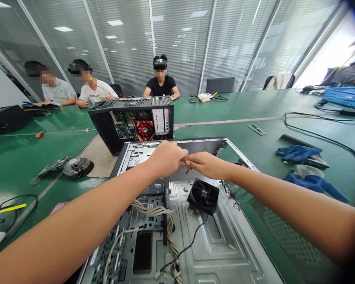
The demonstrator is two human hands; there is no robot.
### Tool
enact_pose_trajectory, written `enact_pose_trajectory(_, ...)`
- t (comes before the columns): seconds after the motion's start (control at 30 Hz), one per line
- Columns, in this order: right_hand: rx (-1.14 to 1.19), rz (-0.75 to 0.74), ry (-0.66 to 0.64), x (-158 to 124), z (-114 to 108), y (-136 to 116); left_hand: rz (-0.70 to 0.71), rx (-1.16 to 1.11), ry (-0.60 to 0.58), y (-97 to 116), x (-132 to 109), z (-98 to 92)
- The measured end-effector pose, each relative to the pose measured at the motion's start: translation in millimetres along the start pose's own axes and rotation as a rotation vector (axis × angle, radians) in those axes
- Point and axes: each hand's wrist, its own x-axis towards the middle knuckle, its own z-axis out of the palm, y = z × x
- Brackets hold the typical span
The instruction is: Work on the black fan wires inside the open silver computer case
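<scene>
Over the far part of an open metal computer case (225, 252), my left hand (168, 157) and my right hand (203, 163) meet with fingertips touching. Both are closed in a pinch. A small dark tip pokes out below the fingers, too little of it showing to name. Just beneath them, a black case fan (204, 196) lies tilted on the case's bare metal floor, with a twisted thin cable (192, 242) running from it toward me. A bundle of beige cables (156, 211) hangs over the drive bay bracket.
Beyond stands a second computer tower (106, 130) with a red fan. On the left lies a round cooler (77, 167) beside a circuit board (51, 167). Blue gloves (301, 154) and black cords (322, 118) are at right. Several people sit across the green table (254, 106).
</scene>
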Motion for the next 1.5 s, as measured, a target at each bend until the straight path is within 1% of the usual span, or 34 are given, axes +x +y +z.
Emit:
enact_pose_trajectory(0.2,0.023,0.030,-0.022,1.2,-1.8,-1.4,-0.033,-0.021,0.052,-1.7,-0.9,1.1)
enact_pose_trajectory(0.3,0.007,0.020,-0.021,1.7,-1.6,-0.3,-0.033,-0.008,0.036,-1.2,-0.5,1.4)
enact_pose_trajectory(0.43,-0.029,0.006,-0.006,1.5,-0.7,1.3,-0.003,0.062,0.014,1.5,0.4,1.8)
enact_pose_trajectory(0.57,-0.010,-0.010,0.017,0.2,-0.7,1.8,0.021,0.100,0.001,3.9,0.4,0.7)
enact_pose_trajectory(0.7,0.007,-0.008,0.024,-0.2,-1.0,2.3,0.015,0.094,-0.005,3.4,-0.1,-1.1)
enact_pose_trajectory(0.9,0.017,0.011,0.011,0.2,-0.7,1.6,0.000,0.026,0.016,0.7,-2.4,-0.1)
enact_pose_trajectory(1.13,0.009,0.028,-0.005,0.3,0.1,1.9,-0.002,0.056,0.004,1.2,-2.2,0.0)
enact_pose_trajectory(1.37,-0.022,0.033,-0.029,0.7,0.9,1.2,-0.013,0.089,-0.067,6.1,-0.8,-3.1)
enact_pose_trajectory(1.5,-0.023,0.029,-0.023,1.2,1.0,1.3,-0.018,0.109,-0.082,8.0,-0.4,-3.6)
